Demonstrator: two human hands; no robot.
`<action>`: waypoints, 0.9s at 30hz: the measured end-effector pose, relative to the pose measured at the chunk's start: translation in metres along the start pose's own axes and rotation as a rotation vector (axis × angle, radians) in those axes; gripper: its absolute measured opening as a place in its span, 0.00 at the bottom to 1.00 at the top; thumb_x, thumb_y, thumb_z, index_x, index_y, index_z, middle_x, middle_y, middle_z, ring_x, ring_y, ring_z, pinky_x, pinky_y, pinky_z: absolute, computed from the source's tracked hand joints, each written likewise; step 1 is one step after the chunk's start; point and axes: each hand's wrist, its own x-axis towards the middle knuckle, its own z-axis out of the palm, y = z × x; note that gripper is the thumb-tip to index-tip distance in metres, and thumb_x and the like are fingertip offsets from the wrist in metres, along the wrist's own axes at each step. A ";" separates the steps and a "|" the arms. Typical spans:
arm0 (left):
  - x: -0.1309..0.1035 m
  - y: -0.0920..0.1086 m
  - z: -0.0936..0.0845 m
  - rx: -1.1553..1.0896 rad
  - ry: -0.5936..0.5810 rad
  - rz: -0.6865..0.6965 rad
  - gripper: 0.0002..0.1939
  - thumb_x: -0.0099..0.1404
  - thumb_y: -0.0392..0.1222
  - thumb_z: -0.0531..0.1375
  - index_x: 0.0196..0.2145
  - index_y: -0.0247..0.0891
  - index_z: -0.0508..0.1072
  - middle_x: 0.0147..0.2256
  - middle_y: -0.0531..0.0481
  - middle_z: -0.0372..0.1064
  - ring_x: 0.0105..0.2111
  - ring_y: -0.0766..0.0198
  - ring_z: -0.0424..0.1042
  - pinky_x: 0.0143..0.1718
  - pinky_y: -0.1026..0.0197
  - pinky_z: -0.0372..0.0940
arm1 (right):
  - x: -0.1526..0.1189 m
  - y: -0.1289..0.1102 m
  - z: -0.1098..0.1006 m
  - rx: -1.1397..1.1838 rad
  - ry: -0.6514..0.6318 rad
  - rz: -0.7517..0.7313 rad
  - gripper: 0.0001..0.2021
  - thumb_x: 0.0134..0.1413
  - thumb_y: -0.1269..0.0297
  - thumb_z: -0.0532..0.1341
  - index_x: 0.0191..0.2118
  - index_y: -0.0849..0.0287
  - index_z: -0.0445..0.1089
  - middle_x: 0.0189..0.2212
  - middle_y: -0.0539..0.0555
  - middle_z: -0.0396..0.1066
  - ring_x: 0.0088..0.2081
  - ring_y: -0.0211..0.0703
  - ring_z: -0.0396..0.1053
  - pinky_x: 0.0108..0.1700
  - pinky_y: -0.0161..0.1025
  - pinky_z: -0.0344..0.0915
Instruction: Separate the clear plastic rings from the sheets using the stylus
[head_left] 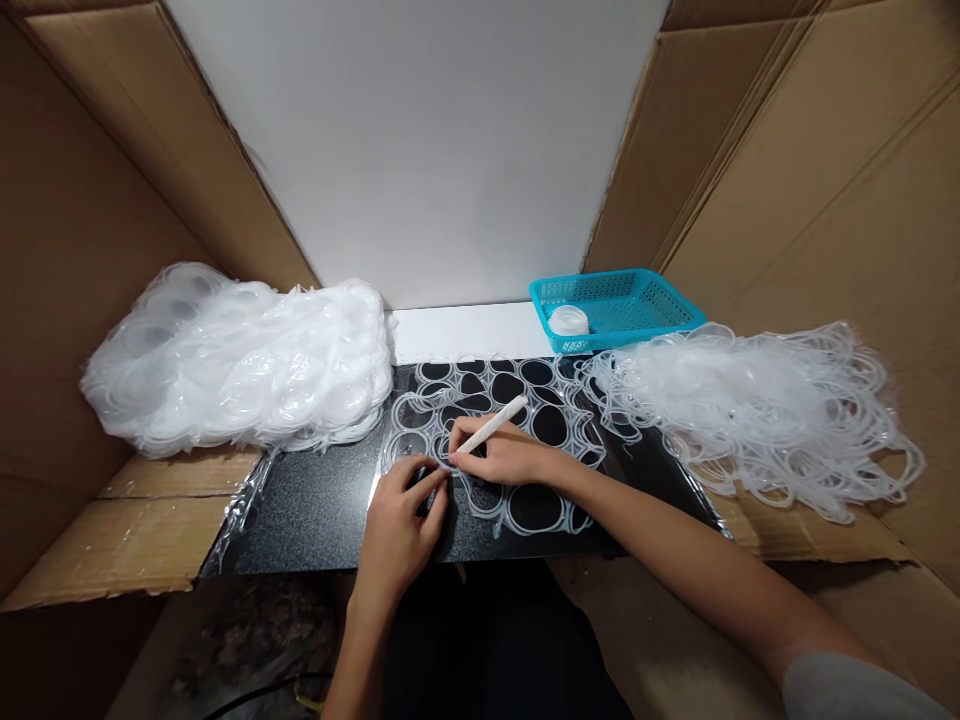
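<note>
At the far left, a thick stack of translucent sheets (262,360) sits by the cardboard wall (97,200), its round shapes apparently filled in; judging by its bulk, much of the work is left. Next comes the bare end of the black surface (307,510). The left hand (405,515) rests at the near left edge of a ring-patterned sheet (574,425), thumb and forefinger close together; whether it pinches the film or only presses cannot be told. That sheet lies flat at the middle of the surface, most of its rings showing black through them, so it seems largely opened, while some circles at its left look filmed over. The right hand (506,452) is closed around a white pen-like tool (491,425), its lower end near the left fingertips. Behind, toward the right, a blue basket (622,315) holds a few white round pieces (568,320). Farthest right, a tangled heap of ring webs (765,400) looks like finished leftovers.
</note>
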 end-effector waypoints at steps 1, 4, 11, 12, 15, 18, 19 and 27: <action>0.000 0.000 0.000 -0.001 0.004 0.002 0.12 0.74 0.41 0.59 0.48 0.44 0.83 0.51 0.44 0.76 0.52 0.52 0.75 0.55 0.47 0.70 | 0.000 0.000 0.000 0.001 -0.007 0.003 0.02 0.63 0.66 0.63 0.37 0.55 0.70 0.34 0.48 0.76 0.35 0.39 0.72 0.38 0.35 0.66; 0.001 0.001 0.000 -0.005 0.011 0.016 0.12 0.74 0.41 0.60 0.48 0.44 0.83 0.51 0.44 0.76 0.52 0.52 0.75 0.54 0.47 0.70 | 0.000 0.000 0.000 -0.028 -0.032 -0.013 0.02 0.64 0.66 0.63 0.37 0.55 0.70 0.34 0.48 0.76 0.35 0.39 0.73 0.39 0.36 0.65; 0.004 0.002 -0.002 0.008 -0.018 0.042 0.12 0.74 0.40 0.59 0.49 0.45 0.82 0.50 0.45 0.75 0.51 0.52 0.74 0.52 0.48 0.69 | 0.000 0.000 0.002 -0.181 -0.007 -0.135 0.03 0.64 0.69 0.62 0.37 0.56 0.72 0.35 0.49 0.79 0.38 0.41 0.74 0.44 0.39 0.65; 0.005 0.002 -0.002 0.013 -0.022 0.040 0.11 0.74 0.40 0.60 0.49 0.45 0.82 0.50 0.45 0.75 0.51 0.52 0.74 0.52 0.48 0.69 | 0.000 0.002 0.003 -0.226 -0.006 -0.180 0.03 0.65 0.69 0.62 0.38 0.56 0.72 0.36 0.50 0.79 0.39 0.42 0.74 0.46 0.40 0.65; 0.007 0.002 -0.001 0.026 -0.033 0.034 0.11 0.74 0.40 0.60 0.48 0.43 0.81 0.49 0.45 0.75 0.50 0.51 0.73 0.52 0.47 0.69 | 0.002 0.008 0.004 -0.463 -0.014 -0.344 0.05 0.68 0.69 0.60 0.44 0.57 0.74 0.40 0.54 0.80 0.41 0.45 0.74 0.50 0.44 0.62; 0.007 0.003 -0.002 0.034 -0.037 0.028 0.10 0.74 0.41 0.59 0.46 0.42 0.81 0.49 0.44 0.74 0.50 0.51 0.72 0.52 0.47 0.68 | 0.005 0.012 0.005 -0.669 0.005 -0.428 0.09 0.70 0.69 0.59 0.48 0.58 0.76 0.42 0.57 0.81 0.43 0.48 0.74 0.49 0.46 0.61; 0.007 0.004 -0.002 0.035 -0.034 0.024 0.10 0.74 0.41 0.59 0.46 0.42 0.81 0.49 0.44 0.74 0.50 0.51 0.73 0.52 0.47 0.68 | 0.006 0.013 0.005 -0.695 0.024 -0.428 0.09 0.70 0.69 0.59 0.48 0.58 0.76 0.43 0.57 0.81 0.43 0.48 0.74 0.48 0.46 0.61; 0.004 0.001 -0.002 0.013 -0.021 0.016 0.10 0.74 0.42 0.59 0.45 0.43 0.81 0.50 0.44 0.74 0.51 0.51 0.73 0.53 0.48 0.68 | 0.010 0.021 -0.002 -0.653 0.206 -0.271 0.11 0.67 0.72 0.61 0.50 0.58 0.79 0.43 0.55 0.83 0.42 0.49 0.78 0.47 0.46 0.65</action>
